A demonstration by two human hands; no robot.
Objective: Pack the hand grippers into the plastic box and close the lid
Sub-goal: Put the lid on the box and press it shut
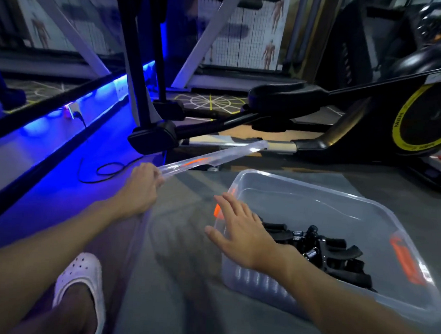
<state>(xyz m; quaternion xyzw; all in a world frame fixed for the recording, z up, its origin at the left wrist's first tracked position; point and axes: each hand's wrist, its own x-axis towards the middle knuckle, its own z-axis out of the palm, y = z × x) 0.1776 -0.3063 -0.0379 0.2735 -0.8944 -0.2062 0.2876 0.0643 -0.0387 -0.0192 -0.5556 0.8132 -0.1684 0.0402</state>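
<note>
Several black hand grippers (329, 255) already sit in the plastic box (314, 193), so it's lid time: left hand (140, 188) clamps the clear lid's (209, 157) edge, tilted off to the side, right hand (244, 233) spread flat over the rim, and next the lid must swing across and press down square.

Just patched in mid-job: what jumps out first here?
The clear plastic box at right, holding a pile of black spring hand grippers. The left hand lifts the clear lid at centre; the right hand hovers open over the box's near-left corner. Blue strip lighting glows at left.
</note>
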